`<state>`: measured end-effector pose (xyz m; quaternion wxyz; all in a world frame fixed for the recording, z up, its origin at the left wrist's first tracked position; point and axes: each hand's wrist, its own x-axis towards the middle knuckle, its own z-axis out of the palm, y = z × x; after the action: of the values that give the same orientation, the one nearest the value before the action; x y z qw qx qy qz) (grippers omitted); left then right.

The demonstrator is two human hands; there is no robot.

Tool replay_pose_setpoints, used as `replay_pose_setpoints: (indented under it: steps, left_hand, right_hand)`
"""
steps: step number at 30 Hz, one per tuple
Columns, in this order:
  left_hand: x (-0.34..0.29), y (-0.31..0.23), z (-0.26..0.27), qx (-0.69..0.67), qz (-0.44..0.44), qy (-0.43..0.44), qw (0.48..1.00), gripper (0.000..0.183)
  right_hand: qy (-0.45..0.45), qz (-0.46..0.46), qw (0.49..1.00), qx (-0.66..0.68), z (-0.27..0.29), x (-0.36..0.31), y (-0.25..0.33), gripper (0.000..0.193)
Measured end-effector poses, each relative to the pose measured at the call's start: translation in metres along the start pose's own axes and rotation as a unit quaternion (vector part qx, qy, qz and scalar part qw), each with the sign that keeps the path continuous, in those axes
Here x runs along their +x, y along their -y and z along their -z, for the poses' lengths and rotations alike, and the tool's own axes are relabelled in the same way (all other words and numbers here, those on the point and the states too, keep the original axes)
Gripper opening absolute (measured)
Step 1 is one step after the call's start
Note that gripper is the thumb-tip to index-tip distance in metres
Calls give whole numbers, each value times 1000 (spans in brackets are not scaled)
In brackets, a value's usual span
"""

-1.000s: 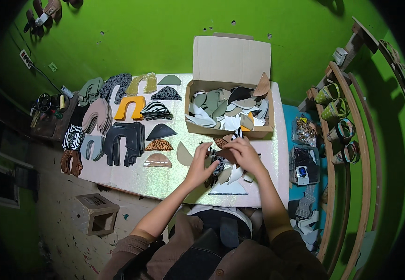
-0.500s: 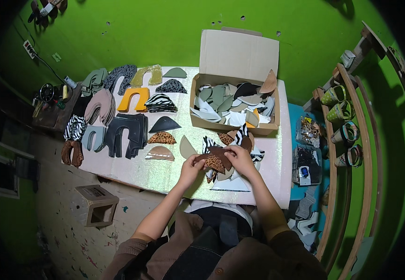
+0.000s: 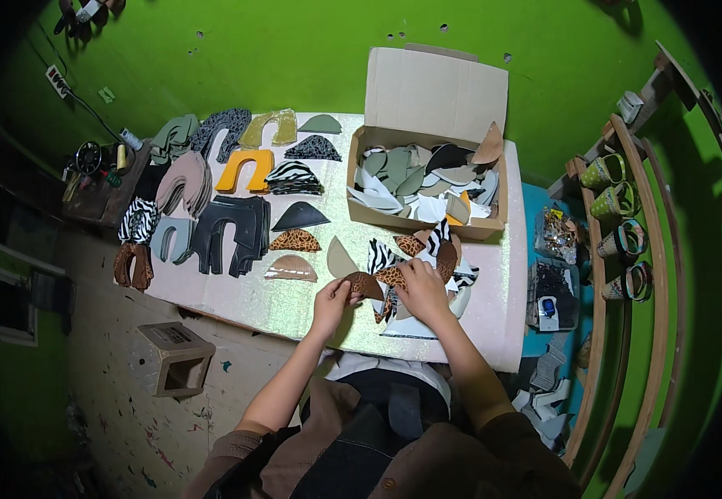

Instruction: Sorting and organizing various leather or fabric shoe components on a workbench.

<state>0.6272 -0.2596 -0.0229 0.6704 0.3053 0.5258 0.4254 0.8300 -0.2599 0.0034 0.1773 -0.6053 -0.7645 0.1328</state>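
Observation:
My left hand (image 3: pixel 330 306) pinches a dark brown half-moon piece (image 3: pixel 365 285) by its left end. Just right of it, my right hand (image 3: pixel 424 291) has its fingers closed on a leopard-print piece (image 3: pixel 390 275), over a loose heap. Zebra-print pieces (image 3: pixel 380 253), white ones and brown ones lie mixed in that heap, partly hidden by my right hand. A beige half-moon piece (image 3: pixel 341 257) lies flat beyond my left hand. Left of it, a leopard-print stack (image 3: pixel 295 240) and a glossy tan stack (image 3: pixel 291 268) sit in a column of sorted half-moons.
An open cardboard box (image 3: pixel 427 226) full of mixed cut pieces stands at the table's back. Stacks of arch-shaped pieces, among them black (image 3: pixel 229 233) and yellow (image 3: pixel 244 170), fill the left side. Finished footwear hangs on a wooden rack (image 3: pixel 627 218) at right; a small wooden stool (image 3: pixel 174 359) is on the floor.
The brown piece has come apart from the leopard-print one and now shows whole in my left hand. My right hand has moved slightly down with the leopard-print piece. The whole view has shifted a little.

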Motion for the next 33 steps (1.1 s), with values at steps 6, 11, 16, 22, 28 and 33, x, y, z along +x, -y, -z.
replay_pose_setpoints:
  steps: [6,11,16,22,28,33]
  left_hand:
    - [-1,-5,3,10,29,3,1000,29]
    - [5,-10,12,-29,58,21,998,26]
    - [12,-20,12,-60,92,63,992,20]
    - [19,-23,15,-42,104,98,989,26]
    - [22,-32,31,-35,114,104,987,21]
    - [26,-41,45,-54,135,95,985,21]
  right_hand:
    - [38,-43,998,-13,-19,2,-9,38]
    - [-1,-118,981,151,-13,10,-5,20]
    - [-14,-217,919,329,-24,14,-12,21]
    - [29,-228,914,333,-45,10,-8,30]
    - [26,-254,909,329,-52,12,-3,25]
    - [-59,-256,911,318,-39,19,15,18]
